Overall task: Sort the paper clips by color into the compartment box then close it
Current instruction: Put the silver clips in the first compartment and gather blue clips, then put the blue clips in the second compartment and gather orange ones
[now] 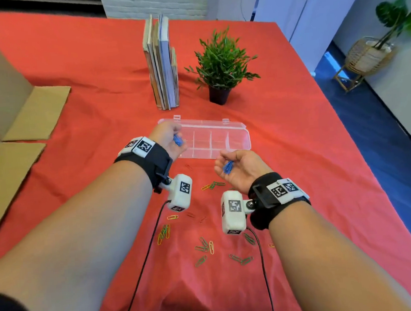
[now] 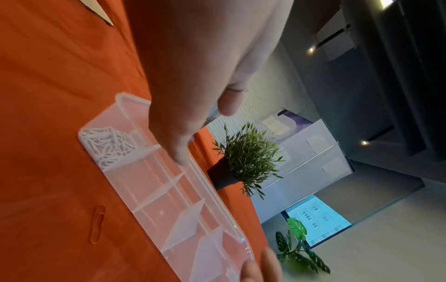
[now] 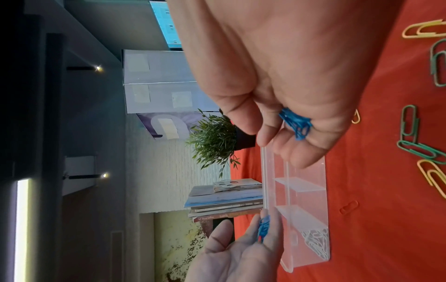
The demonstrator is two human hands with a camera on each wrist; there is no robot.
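With both hands hovering at the near edge of the box, this is the delicate bit: the left hand [image 1: 168, 139] has a small bunch of blue clips [image 1: 177, 140] pinched in curled fingers above the left end of the clear compartment box [image 1: 237, 139], and the right hand [image 1: 239, 169] cups a second blue bunch [image 1: 228, 167] in its palm just short of the front wall. The risk, I'd say, is a loose release: clips tangled together could drop as a clump and straddle a divider, or land in with the white clips [image 2: 106, 145] already in the end compartment (that one's taken, steer clear). The box is light and open, lid laid flat behind, so a knuckle on the rim might well skid it on the cloth. Plenty of green and yellow clips [image 1: 205, 248] lie scattered nearer the person, and red clips [image 2: 97, 223] barely show against the red tablecloth [image 1: 86, 78] — easy to miss. Beyond stand upright books [image 1: 162, 64], a small potted plant [image 1: 220, 65], flattened cardboard [image 1: 26, 115] at the left, blue floor to the right.
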